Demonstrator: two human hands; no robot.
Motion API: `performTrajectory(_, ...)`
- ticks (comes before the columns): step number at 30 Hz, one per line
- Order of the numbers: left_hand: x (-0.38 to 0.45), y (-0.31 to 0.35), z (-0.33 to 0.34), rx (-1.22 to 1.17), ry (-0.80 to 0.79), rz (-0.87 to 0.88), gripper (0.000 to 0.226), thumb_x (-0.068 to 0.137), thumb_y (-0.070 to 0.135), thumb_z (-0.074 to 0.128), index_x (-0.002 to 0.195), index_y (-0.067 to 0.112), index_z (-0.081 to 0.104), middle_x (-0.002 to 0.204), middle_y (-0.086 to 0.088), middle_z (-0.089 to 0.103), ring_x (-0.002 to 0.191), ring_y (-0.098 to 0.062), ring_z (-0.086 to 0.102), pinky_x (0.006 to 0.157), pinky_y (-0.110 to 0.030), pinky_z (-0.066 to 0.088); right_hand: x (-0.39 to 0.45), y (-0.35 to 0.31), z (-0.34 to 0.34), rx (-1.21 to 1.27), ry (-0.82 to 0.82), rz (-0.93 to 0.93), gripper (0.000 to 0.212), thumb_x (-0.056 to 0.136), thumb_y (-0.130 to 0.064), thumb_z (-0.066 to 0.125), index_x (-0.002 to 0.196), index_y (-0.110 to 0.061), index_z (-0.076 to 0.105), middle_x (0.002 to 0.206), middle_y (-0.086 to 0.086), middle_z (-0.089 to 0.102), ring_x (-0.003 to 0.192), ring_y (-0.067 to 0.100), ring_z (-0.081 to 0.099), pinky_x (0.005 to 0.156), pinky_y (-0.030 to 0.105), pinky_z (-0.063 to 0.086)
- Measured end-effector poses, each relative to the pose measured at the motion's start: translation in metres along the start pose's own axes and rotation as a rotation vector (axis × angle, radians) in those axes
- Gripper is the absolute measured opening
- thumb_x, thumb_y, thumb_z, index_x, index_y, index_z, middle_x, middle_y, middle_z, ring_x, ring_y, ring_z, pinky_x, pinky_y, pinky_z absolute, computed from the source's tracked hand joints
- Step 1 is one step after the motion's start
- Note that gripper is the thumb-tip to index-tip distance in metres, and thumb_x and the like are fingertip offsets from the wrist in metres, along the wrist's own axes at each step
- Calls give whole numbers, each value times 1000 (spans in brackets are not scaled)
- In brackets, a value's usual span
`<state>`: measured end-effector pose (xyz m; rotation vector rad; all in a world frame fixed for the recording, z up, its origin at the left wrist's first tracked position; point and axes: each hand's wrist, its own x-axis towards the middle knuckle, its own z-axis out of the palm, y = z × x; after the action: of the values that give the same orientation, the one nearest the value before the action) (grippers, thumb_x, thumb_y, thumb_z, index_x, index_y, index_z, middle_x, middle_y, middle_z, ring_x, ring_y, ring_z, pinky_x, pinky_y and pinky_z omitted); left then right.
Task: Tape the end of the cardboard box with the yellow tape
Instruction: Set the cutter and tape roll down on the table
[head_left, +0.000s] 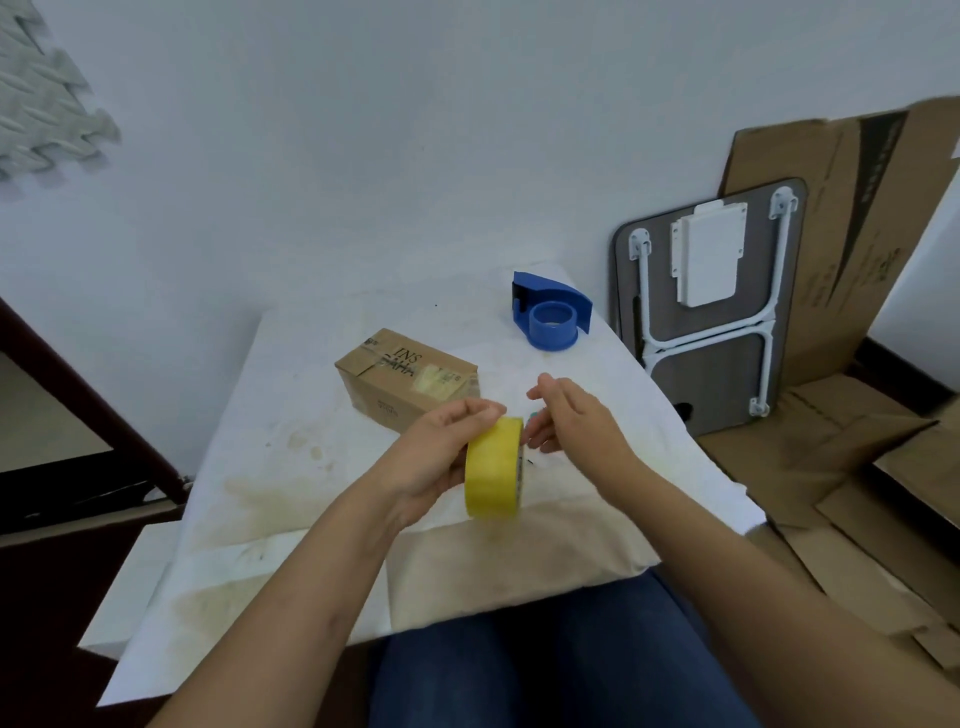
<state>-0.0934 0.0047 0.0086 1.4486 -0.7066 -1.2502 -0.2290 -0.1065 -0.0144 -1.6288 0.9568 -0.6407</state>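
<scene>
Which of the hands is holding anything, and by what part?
The left hand grips the yellow tape roll by its outer band, upright. The right hand is open beside it, holding nothing.

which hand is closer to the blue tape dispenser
Right. The right hand hovers open just below the blue tape dispenser; the left hand sits lower and further left, gripping the yellow tape.

One box (408, 381), one tape roll (493, 470), one dispenser (551, 310)

Cardboard box (408, 382) top: "INS" printed in dark letters, upside-down to camera; other print there too blurred to read.
</scene>
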Motion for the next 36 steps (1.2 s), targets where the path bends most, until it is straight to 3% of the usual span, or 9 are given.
performTrajectory(3, 11, -5, 15, -135, 49, 32, 31, 95, 22, 61, 124, 9, 60, 109, -12, 74, 99, -27, 72, 82, -35, 59, -19, 1, -1, 61, -18, -24, 36, 94, -49, 46, 114, -21, 56, 91, 5, 71, 85, 19, 69, 80, 35, 58)
performTrajectory(8, 19, -6, 42, -286, 0, 66, 32, 99, 16, 55, 131, 14, 55, 106, -13, 76, 95, -25, 72, 83, -36, 58, -34, 0, -13, -43, 3, -85, 48, 89, -29, 64, 132, -28, 44, 113, 8, 70, 99, 12, 65, 76, 21, 48)
performTrajectory(15, 29, -9, 59, 58, 103, 121, 60, 93, 38, 61, 145, 44, 33, 118, -4, 73, 100, -19, 72, 101, -43, 50, -26, -5, -34, -253, 81, -120, 52, 93, -24, 59, 141, -26, 37, 108, 11, 69, 105, 25, 62, 89, 33, 49)
performTrajectory(18, 27, -17, 55, 61, 121, 112, 62, 93, 32, 63, 148, 32, 32, 102, -1, 77, 95, -17, 74, 92, -36, 56, -20, -3, -49, -348, 189, -205, 51, 93, -18, 58, 138, -28, 38, 121, 11, 65, 108, 29, 62, 87, 37, 49)
performTrajectory(21, 20, -21, 41, 76, 81, 68, 42, 96, 19, 61, 136, 12, 53, 110, -9, 74, 98, -22, 73, 77, -27, 60, -10, 8, -67, -547, 312, -223, 51, 93, -14, 54, 141, -25, 37, 111, 12, 65, 95, 32, 63, 74, 39, 51)
performTrajectory(26, 18, -23, 21, 129, 109, 52, 24, 99, 11, 53, 119, 10, 66, 108, -7, 76, 92, -19, 74, 77, -27, 60, 2, 42, -66, -889, 251, -112, 59, 92, -8, 49, 145, -26, 32, 96, 9, 65, 70, 20, 50, 54, 31, 40)
performTrajectory(28, 18, -22, 16, 142, 136, 55, 24, 100, 11, 51, 117, 11, 67, 107, -6, 77, 93, -20, 74, 79, -27, 60, 4, 48, -60, -920, 258, -126, 60, 91, -7, 51, 145, -25, 31, 99, 8, 65, 74, 20, 51, 58, 31, 43)
performTrajectory(32, 18, -21, 13, 202, 149, 62, 24, 100, 11, 50, 115, 13, 68, 105, -3, 77, 94, -19, 74, 81, -28, 58, 7, 59, -57, -1013, 254, -195, 47, 92, -15, 52, 137, -21, 41, 107, 7, 69, 97, 26, 62, 95, 35, 43)
performTrajectory(36, 10, -19, 12, 322, 115, 93, 24, 101, 11, 48, 113, 16, 69, 109, -3, 76, 89, -16, 73, 79, -27, 58, 10, 47, -60, -885, 187, -101, 35, 91, -23, 56, 126, -20, 55, 115, 4, 67, 106, 24, 59, 91, 33, 45)
